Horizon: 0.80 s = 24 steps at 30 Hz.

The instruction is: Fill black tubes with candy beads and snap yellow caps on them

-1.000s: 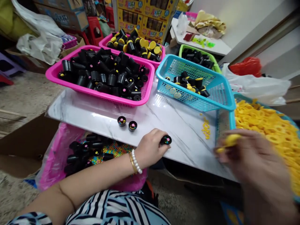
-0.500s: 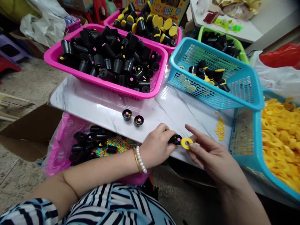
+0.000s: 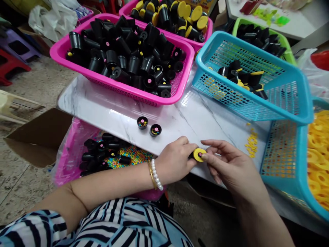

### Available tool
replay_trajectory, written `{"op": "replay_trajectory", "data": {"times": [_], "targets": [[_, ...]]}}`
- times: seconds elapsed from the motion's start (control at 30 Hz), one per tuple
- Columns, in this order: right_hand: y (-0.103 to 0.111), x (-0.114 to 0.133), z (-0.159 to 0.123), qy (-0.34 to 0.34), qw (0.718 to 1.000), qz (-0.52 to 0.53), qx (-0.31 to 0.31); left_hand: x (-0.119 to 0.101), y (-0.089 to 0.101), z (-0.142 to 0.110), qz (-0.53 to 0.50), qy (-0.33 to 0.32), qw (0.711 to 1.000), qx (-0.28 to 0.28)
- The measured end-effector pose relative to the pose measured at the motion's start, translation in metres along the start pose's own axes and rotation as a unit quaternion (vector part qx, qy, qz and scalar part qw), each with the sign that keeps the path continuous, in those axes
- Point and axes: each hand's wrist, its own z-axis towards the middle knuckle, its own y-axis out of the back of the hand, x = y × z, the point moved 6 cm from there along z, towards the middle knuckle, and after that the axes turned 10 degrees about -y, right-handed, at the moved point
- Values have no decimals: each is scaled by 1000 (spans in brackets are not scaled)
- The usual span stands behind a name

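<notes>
My left hand (image 3: 174, 159) is closed round a small black tube at the near edge of the white marble tabletop (image 3: 102, 109). My right hand (image 3: 227, 164) pinches a yellow ring cap (image 3: 198, 154) and presses it onto the tube's top. The tube itself is almost hidden between the two hands. Two more black tubes filled with coloured candy (image 3: 149, 126) stand upright on the tabletop a little to the left.
A pink basket of black tubes (image 3: 123, 51) sits behind, another with yellow-capped tubes (image 3: 169, 13) beyond it. A blue basket (image 3: 252, 79) holds a few capped tubes; a bin of yellow rings (image 3: 318, 154) is at right. A pink bin of candy and tubes (image 3: 113, 157) sits below the table.
My right hand came in from the yellow-ring bin with a ring and has set it on the tube that my left hand holds. The camera tilted downward.
</notes>
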Motion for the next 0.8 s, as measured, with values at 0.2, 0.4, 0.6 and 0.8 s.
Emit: {"op": "replay_trajectory", "data": {"times": [0.2, 0.4, 0.6, 0.8], "targets": [[-2, 1, 2, 1, 1000, 17, 23, 0, -1, 0, -12, 0, 1000, 2], [6, -4, -1, 30, 999, 13, -7, -1, -1, 1, 3, 2, 1000, 9], [4, -10, 4, 7, 999, 35, 3, -1, -1, 0, 3, 4, 1000, 10], [-1, -14, 4, -10, 999, 40, 1, 0, 0, 0, 6, 1, 1000, 7]]}}
